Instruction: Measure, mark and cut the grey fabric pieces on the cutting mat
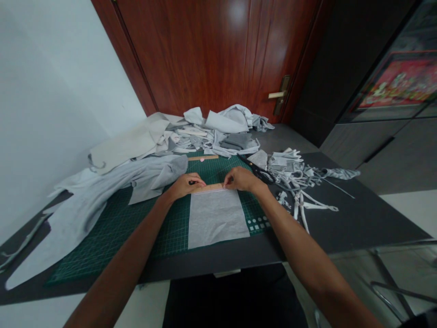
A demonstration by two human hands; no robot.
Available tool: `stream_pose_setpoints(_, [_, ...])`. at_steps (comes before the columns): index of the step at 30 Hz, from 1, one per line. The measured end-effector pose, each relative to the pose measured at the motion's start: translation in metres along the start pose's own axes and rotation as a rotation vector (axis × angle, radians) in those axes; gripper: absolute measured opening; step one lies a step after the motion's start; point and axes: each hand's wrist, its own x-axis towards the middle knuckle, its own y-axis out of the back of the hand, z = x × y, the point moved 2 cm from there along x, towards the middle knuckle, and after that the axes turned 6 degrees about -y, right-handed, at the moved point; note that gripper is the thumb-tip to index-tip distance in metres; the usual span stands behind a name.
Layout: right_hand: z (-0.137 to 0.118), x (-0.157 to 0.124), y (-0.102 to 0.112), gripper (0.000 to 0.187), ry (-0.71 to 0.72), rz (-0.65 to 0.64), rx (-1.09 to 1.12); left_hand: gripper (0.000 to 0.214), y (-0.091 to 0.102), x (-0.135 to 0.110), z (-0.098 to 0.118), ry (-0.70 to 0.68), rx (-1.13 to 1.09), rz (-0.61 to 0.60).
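Observation:
A light grey rectangle of fabric (pixel 217 218) lies on the green cutting mat (pixel 123 225) in front of me. Along its far edge runs a wooden ruler (pixel 214 187). My left hand (pixel 187 185) is closed at the ruler's left end, with the fingertips pinched together. At the right end, my right hand (pixel 240 178) is likewise pinched over the ruler and the fabric's corner. Whether the fingertips also grip the cloth is too small to tell. Black-handled scissors (pixel 261 174) lie just right of my right hand.
A second wooden strip (pixel 208 158) lies farther back on the mat. Grey cloth (pixel 136 182) spreads over the left side, and more fabric (pixel 225 120) is piled by the door (pixel 205 54). Scraps and strips (pixel 290 168) are heaped on the right of the dark table (pixel 358 218).

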Motion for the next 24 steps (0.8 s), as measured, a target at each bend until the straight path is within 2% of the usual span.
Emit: stream_pose_setpoints(24, [0.052, -0.011, 0.023, 0.014, -0.017, -0.174, 0.149, 0.035, -0.002, -0.001, 0.001, 0.014, -0.019, -0.012])
